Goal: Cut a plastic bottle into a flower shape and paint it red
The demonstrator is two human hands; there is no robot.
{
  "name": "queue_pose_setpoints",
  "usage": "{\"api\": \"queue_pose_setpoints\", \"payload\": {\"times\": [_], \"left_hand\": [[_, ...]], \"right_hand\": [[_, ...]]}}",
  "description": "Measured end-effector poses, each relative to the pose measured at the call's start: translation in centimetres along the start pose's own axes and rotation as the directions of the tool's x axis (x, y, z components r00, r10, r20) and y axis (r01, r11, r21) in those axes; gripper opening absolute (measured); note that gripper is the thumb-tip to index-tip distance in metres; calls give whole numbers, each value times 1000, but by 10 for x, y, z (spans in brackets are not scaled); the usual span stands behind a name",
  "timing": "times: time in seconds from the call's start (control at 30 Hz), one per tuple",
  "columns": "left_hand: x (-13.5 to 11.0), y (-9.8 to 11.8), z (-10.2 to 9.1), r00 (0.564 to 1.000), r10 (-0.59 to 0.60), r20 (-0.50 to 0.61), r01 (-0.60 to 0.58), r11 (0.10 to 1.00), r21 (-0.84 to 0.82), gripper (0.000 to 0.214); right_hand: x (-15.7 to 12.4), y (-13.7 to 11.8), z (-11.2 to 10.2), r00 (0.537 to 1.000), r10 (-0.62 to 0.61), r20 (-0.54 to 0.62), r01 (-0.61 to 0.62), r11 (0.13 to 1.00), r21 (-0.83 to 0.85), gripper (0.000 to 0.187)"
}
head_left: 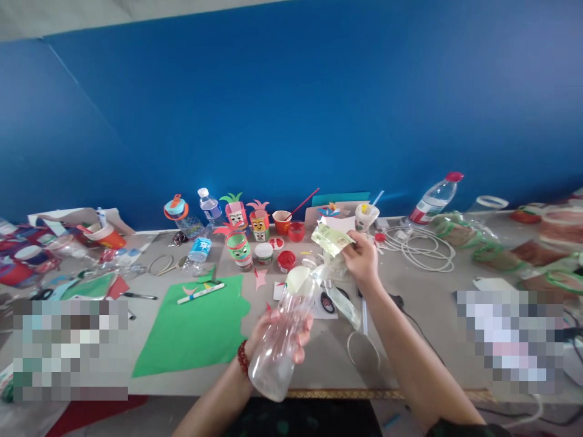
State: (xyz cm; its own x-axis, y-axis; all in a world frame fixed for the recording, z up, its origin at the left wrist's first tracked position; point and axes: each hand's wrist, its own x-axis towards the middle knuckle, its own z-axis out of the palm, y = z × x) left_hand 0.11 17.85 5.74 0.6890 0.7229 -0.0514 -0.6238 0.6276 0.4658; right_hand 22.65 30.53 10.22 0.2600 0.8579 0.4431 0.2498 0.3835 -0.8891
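My left hand (264, 328), with a red bead bracelet at the wrist, is wrapped round a clear plastic bottle (277, 352). The bottle leans over the table's front edge, its base towards me. A pale cream piece (297, 280) covers its upper end; I cannot tell whether it is a cap or part of a wrapper. Further right, my right hand (362, 258) pinches a crumpled pale-green plastic label (332, 238) with faint print. A clear, twisted strip (344, 306) hangs between the bottle's top and the right forearm.
Green paper (191, 334) bearing a marker (201, 294) lies to the left. Behind stand paper-decorated face cups (239, 249), paint pots (286, 261) and an orange cup (282, 223). A red-capped bottle (437, 197) and coiled white cable (428, 249) sit right. A blue partition (296, 109) closes the back.
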Motion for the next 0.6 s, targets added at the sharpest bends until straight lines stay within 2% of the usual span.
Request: {"api": "queue_pose_setpoints", "payload": {"times": [0.07, 0.17, 0.23, 0.33, 0.47, 0.6], "left_hand": [[-3, -2, -3, 999, -33, -10, 33, 999, 28, 68], [-9, -5, -9, 996, -79, 29, 76, 992, 97, 70], [-13, -6, -12, 994, -74, 83, 60, 985, 160, 71], [-16, -1, -15, 998, -22, 56, 0, 931, 365, 75], [-17, 8, -16, 997, 75, -4, -54, 744, 666, 82], [-22, 13, -14, 973, 222, -65, -30, 401, 916, 87]], "right_hand": [[6, 3, -4, 999, -3, -49, 2, 1000, -26, 22], [19, 6, -14, 989, -20, -145, 10, 998, -70, 22], [24, 7, -21, 988, -40, -151, 26, 995, -92, 23], [23, 8, -24, 988, -68, -140, 55, 994, -94, 20], [12, 6, -25, 982, -103, -156, 94, 993, -65, 18], [4, -1, -28, 981, -119, -156, 113, 992, -50, 24]]}}
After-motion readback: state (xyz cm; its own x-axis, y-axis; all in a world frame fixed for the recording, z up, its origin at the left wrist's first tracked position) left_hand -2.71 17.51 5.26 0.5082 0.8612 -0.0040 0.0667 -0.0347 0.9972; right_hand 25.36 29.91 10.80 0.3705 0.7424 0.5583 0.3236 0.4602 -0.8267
